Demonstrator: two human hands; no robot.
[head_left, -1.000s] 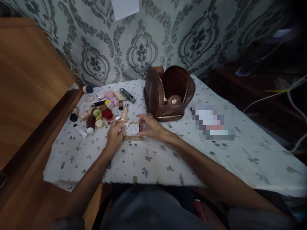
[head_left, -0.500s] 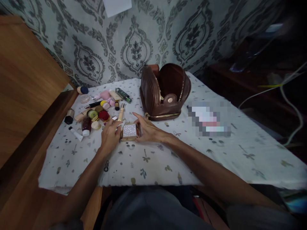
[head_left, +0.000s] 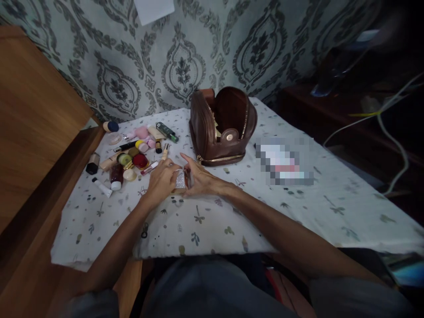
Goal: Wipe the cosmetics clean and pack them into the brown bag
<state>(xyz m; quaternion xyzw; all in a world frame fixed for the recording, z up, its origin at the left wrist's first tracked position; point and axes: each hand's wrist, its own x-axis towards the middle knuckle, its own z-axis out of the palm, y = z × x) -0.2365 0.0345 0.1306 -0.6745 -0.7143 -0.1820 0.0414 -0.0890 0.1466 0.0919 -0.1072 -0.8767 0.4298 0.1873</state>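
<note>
A small glittery silver case with gold edges (head_left: pixel 180 180) is between my two hands near the middle of the table. My left hand (head_left: pixel 161 179) bends over its left side and top, covering part of the glitter. Thumb and fingers of my right hand (head_left: pixel 199 178) grip the case from the right, with the index finger pointing up and away. Just beyond my left hand are a slim beige tube (head_left: pixel 165 152) and a lip gloss (head_left: pixel 149 168). Behind my right hand stands a brown leather makeup bag (head_left: pixel 217 148), unzipped with its top gaping.
Several cosmetics lie at the left, among them a dark red bottle with a white cap (head_left: pixel 116 176), a red round jar (head_left: pixel 140 160) and a green-black tube (head_left: pixel 167 131). A blurred-out flat item (head_left: pixel 285 161) lies at the right. Black rings (head_left: pixel 145 230) lie near the front edge.
My left hand has moved right, from the case's left edge to over its top. The lip gloss now shows more. The whole view has shifted slightly.
</note>
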